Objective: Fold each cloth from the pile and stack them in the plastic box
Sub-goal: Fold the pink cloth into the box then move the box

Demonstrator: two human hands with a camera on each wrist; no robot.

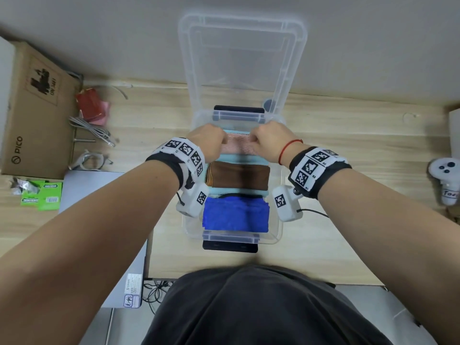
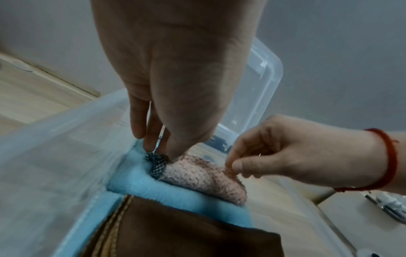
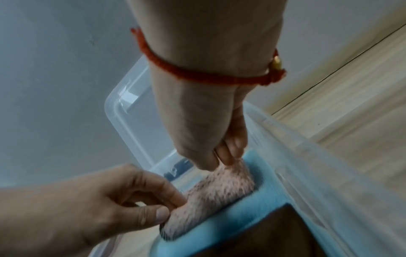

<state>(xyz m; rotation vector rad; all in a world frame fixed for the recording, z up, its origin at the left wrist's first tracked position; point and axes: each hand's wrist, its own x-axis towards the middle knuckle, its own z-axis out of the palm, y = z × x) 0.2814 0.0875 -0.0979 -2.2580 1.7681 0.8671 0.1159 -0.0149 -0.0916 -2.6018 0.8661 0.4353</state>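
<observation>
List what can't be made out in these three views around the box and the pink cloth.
- Head view: left hand and right hand hide the ends of the pink cloth; fingertips unseen.
- Head view: whatever lies under the light blue cloth, brown cloth and blue cloth in the plastic box is hidden.
- Right wrist view: box wall is motion-blurred.
- Left wrist view: brown cloth is cut off by the bottom edge.

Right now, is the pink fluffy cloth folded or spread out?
Folded. The pink cloth is a thick compact bundle on the light blue cloth inside the plastic box, pinched by left hand and right hand.
</observation>
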